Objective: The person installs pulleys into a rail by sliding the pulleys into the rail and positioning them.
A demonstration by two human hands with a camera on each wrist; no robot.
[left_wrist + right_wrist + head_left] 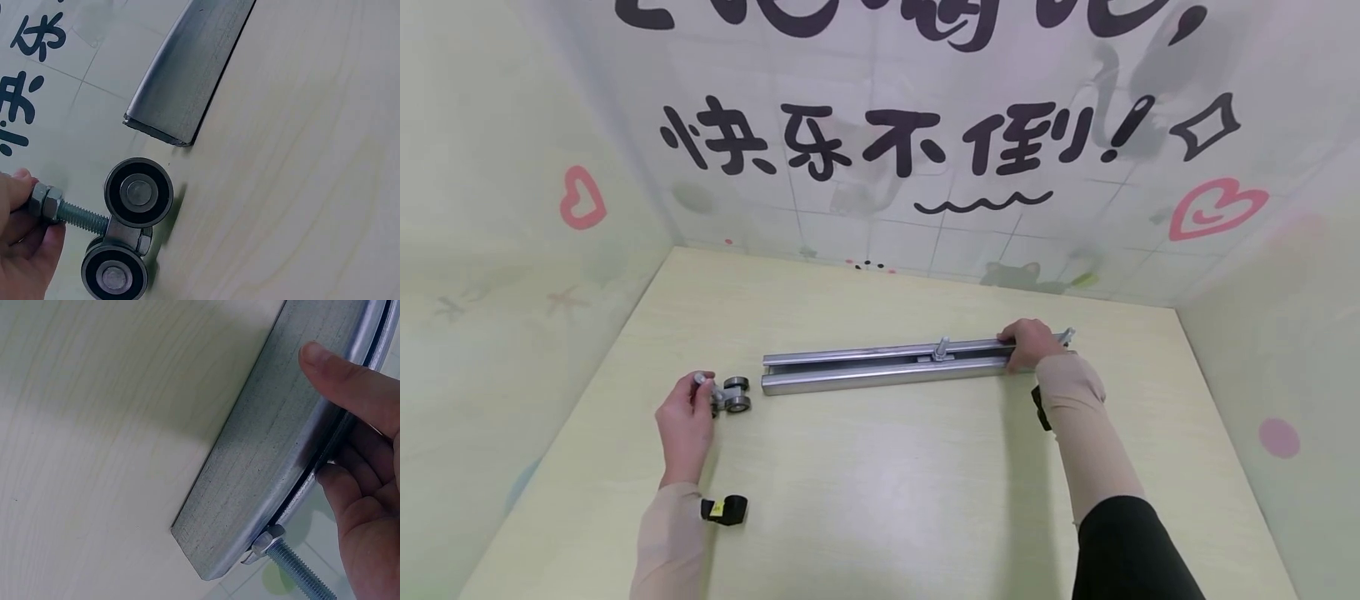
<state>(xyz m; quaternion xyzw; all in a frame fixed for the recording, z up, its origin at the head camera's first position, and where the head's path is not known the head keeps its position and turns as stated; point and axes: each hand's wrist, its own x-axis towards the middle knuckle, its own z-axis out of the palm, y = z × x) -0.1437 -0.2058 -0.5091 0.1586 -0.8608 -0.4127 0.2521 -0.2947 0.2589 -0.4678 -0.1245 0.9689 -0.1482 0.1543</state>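
My left hand point(685, 421) pinches the threaded bolt of a roller trolley point(737, 396) by its nuts. In the left wrist view the trolley's black-ringed metal wheels point(139, 192) face the cut end of a steel track point(187, 75), with a small gap between. The track point(850, 381) lies lengthwise on the table with its slot upward. Near its right end my right hand point(1032, 343) grips it, thumb point(319, 359) on the near side wall and fingers on the far side. One bolt point(942, 348) stands up from the slot; another bolt point(300, 569) sticks out at the right end.
The pale wood table point(880, 483) is bordered by printed walls at the back and both sides. A black strap device point(726, 510) is at my left wrist, another point(1041, 408) at my right wrist.
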